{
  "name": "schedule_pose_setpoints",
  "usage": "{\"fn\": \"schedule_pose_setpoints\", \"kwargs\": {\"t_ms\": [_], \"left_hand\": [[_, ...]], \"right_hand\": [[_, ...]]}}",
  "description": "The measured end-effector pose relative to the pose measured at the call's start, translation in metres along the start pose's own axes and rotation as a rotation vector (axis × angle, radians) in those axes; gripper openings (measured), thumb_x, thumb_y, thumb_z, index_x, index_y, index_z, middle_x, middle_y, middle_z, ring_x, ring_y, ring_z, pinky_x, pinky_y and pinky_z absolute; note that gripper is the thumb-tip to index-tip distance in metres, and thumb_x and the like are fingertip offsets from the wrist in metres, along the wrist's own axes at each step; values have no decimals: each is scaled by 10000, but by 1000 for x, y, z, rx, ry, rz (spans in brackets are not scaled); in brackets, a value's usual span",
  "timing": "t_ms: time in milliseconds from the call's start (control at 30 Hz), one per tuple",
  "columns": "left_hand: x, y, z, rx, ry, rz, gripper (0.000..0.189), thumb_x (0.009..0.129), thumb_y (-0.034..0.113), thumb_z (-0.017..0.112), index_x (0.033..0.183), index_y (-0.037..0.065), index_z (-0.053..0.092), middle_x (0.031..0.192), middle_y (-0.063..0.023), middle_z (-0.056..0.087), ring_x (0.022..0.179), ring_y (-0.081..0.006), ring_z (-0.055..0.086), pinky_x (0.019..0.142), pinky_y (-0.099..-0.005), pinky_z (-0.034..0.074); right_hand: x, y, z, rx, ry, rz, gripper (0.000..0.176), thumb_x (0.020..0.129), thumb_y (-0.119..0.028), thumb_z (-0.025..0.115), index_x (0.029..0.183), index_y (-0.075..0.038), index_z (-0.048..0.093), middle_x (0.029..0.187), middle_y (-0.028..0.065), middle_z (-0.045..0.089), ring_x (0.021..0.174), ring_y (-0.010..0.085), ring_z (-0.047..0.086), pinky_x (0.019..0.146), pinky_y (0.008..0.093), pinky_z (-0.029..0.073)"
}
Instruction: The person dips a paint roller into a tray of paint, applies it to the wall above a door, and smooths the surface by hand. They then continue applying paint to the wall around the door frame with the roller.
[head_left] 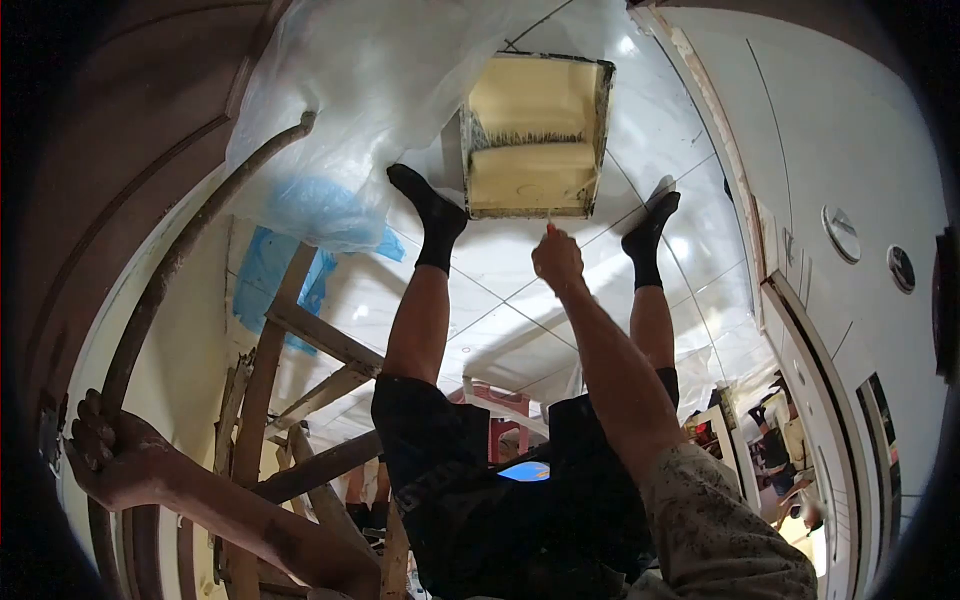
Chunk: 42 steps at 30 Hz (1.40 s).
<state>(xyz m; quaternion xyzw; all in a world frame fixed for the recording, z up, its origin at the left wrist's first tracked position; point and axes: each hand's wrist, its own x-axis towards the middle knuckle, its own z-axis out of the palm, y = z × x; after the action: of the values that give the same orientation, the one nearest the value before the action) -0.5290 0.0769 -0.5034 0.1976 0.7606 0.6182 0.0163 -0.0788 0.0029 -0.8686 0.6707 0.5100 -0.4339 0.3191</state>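
My right hand point(558, 260) is closed around the red-ended handle of a paint roller, its arm stretched forward between my legs. The roller head point(532, 172), coated in cream paint, lies in a dark-rimmed paint tray point(609, 100) on the floor. Cream paint covers much of the tray, with a dark, streaky band across its middle. At the lower left, my left hand point(115, 455) has its fingers curled around a long wooden pole point(180, 250). The pole slants up to the plastic sheet, and part of it is hidden behind the hand.
Clear plastic sheeting point(350, 70) and a blue plastic bag point(255, 280) cover floor at the left. A wooden frame point(262, 400) stands beside my left leg. My feet in black socks flank the tray on white tiles point(500, 280). A white wall point(830, 130) borders the right.
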Motion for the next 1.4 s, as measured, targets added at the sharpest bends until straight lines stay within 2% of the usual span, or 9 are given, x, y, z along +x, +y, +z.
{"fn": "schedule_pose_setpoints", "kwargs": {"t_ms": [233,300,400,567,800,833,967,1033,1400], "left_hand": [[12,-5,-29,-40,1,-33,262,729,86,492,494,47,384,473,-83,326,606,-264,519,827,-423,489],[20,-8,-42,-56,-42,-40,263,733,90,487,494,46,386,476,-85,332,613,-268,527,820,-422,492],[16,-8,-40,-74,-86,-38,268,741,96,476,493,46,385,478,-88,336,617,-274,531,816,-422,494],[10,-3,-30,-106,-198,-86,283,747,99,460,486,61,356,477,-76,300,585,-269,497,818,-420,490],[-2,-1,1,51,96,21,282,743,96,464,496,95,327,482,-57,236,536,-239,424,828,-427,473],[-3,-1,2,44,83,35,275,740,95,467,499,91,335,481,-59,236,538,-240,426,835,-430,470],[-1,2,5,-28,-41,-27,267,737,91,474,503,83,346,480,-62,237,543,-244,430,844,-428,467],[-20,4,36,85,230,50,269,728,82,473,495,89,340,481,-63,241,544,-243,423,839,-430,461],[1,0,8,18,80,45,324,691,48,458,469,139,241,460,-62,223,500,-243,357,723,-405,427]], "right_hand": [[-1,-17,-14,-68,-5,-79,238,846,-158,478,934,32,590,969,215,617,866,332,630,742,411,522],[15,-25,-26,-634,-60,-498,222,834,-154,495,865,42,595,934,226,624,850,329,633,739,402,519],[40,-23,-15,-57,169,-211,213,830,-142,504,829,41,613,910,217,632,823,326,636,718,400,521],[21,-39,-53,-43,292,-239,225,826,-162,514,781,27,627,860,197,639,757,307,651,653,383,527],[36,-8,-4,-441,101,-344,198,819,-152,511,853,12,617,849,194,625,795,339,634,730,428,516],[37,12,25,-73,199,-169,232,844,-167,471,871,25,598,861,204,619,826,335,627,733,428,516],[8,17,21,-212,84,-186,243,869,-166,435,886,23,587,889,222,610,858,347,615,735,433,513],[-10,-7,-10,-72,173,-130,246,880,-172,438,869,26,584,860,207,600,835,346,616,703,421,517],[30,-50,-48,-124,229,-242,235,876,-150,471,899,36,611,868,209,597,784,340,623,652,361,530]]}}
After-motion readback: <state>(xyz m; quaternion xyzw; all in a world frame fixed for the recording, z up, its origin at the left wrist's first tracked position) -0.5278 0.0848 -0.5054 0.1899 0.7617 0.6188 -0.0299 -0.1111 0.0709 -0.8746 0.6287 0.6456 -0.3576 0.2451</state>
